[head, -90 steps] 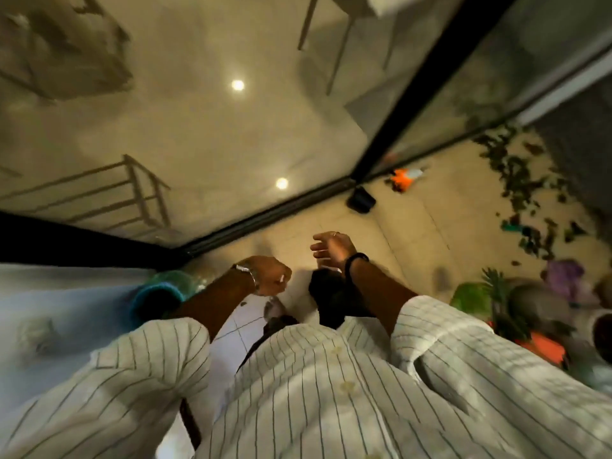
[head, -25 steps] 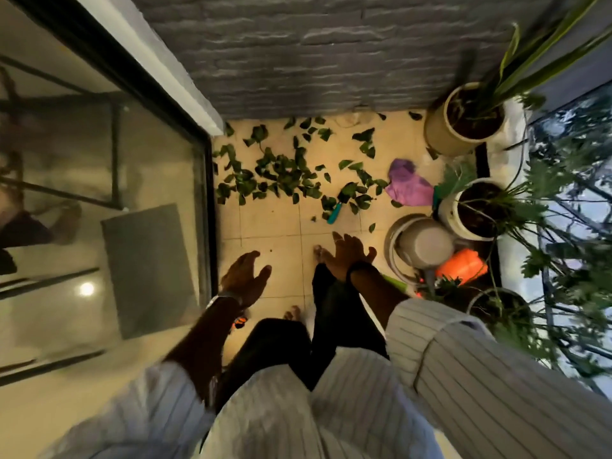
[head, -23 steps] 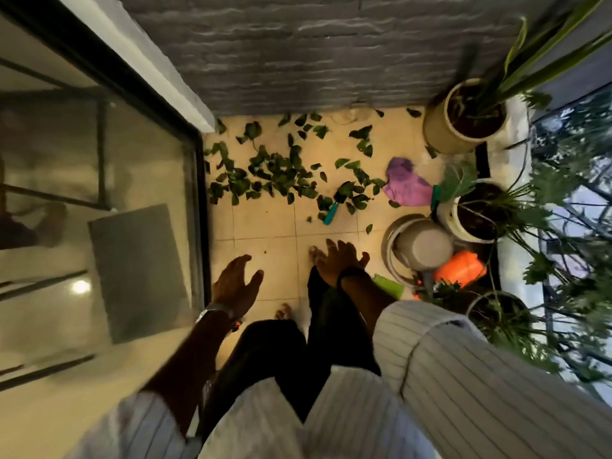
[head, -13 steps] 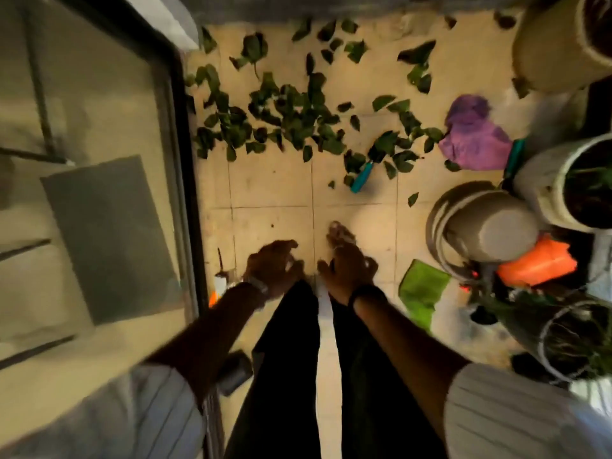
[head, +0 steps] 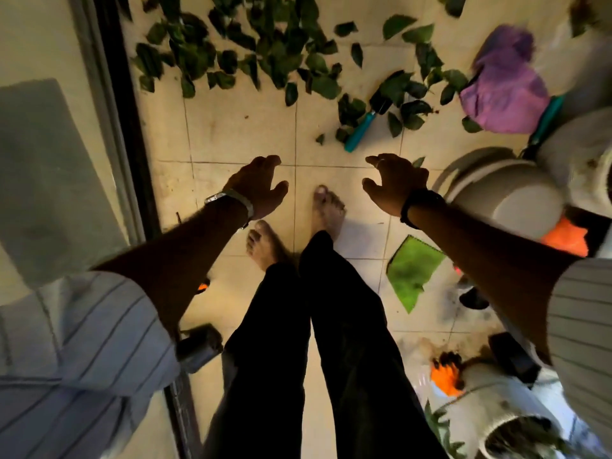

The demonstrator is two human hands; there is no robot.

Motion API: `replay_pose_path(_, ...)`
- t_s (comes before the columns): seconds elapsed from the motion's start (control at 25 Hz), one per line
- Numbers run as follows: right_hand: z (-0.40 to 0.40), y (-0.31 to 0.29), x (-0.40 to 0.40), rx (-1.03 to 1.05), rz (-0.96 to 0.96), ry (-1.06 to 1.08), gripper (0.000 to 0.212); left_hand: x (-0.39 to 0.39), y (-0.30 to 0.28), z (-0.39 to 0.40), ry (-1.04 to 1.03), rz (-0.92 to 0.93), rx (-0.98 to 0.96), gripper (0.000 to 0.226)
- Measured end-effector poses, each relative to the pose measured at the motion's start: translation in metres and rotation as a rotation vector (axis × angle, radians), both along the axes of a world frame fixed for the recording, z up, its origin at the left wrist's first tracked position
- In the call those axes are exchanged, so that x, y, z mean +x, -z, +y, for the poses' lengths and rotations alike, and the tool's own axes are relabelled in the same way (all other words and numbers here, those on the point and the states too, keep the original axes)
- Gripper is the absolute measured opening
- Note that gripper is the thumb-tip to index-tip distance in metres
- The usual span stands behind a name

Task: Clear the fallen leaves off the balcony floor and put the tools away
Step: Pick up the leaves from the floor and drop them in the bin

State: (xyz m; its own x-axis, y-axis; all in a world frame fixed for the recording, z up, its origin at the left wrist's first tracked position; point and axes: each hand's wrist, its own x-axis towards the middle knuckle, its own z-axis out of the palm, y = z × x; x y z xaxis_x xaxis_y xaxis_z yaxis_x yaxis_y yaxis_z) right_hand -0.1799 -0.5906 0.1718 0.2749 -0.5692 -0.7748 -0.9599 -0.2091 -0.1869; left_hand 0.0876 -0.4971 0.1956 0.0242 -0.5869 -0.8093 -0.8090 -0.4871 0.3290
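Looking down from the head camera, the person stood barefoot on the pale tiled balcony floor (head: 238, 134). A big mess of dark green fallen leaves (head: 251, 51) lay spread across the tiles ahead of the feet, well apart from both hands. A small garden trowel with a teal handle (head: 361, 129) lay among the leaves on the right side of the mess. A crumpled purple cloth (head: 503, 91) sat near the leaves, further right. A bright green flat cloth (head: 414, 270) lay on the tiles beside the right leg. A round grey upturned bucket (head: 506, 197) stood just right of the right wrist, with something orange (head: 563, 235) beside it. A white plant pot (head: 516, 422) stood at the bottom right. A dark sliding door frame (head: 129, 127) ran down the left side.

The left hand (head: 256, 187) hung in the air over the tiles with its fingers spread and a little curled, and it held nothing. It had a shiny silver watch (head: 228, 200) on the wrist. The right hand (head: 395, 182) was also up in the air, fingers apart and bent, holding nothing. A black band (head: 419, 205) was on that wrist.
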Motion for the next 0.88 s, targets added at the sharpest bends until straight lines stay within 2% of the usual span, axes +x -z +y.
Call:
replay_pose_path(0.2,-0.047,0.077,0.009,-0.020,-0.005,-0.053,0.054,-0.005,0.066,-0.034,-0.118,0.022,0.012,0.045)
replay_pose_path(0.32,-0.050,0.105,0.011,-0.024,-0.013,-0.041,0.053,-0.018,0.094,-0.037,-0.099,0.038,0.020,0.046)
replay_pose_path(0.52,-0.034,0.092,-0.001,0.064,0.019,-0.164,0.055,-0.035,0.089,-0.020,-0.173,0.091,-0.072,0.046)
replay_pose_path(0.68,-0.033,0.107,0.005,0.025,0.031,-0.279,0.058,-0.030,0.090,0.012,-0.261,0.097,-0.180,0.046)
replay_pose_path(0.76,-0.041,0.139,0.020,0.020,-0.037,-0.326,0.058,-0.016,0.119,0.023,-0.196,0.041,-0.197,0.049)
replay_pose_path(0.88,-0.058,0.207,0.047,-0.098,-0.253,-0.318,0.049,0.017,0.182,0.003,-0.076,-0.017,-0.260,0.046)
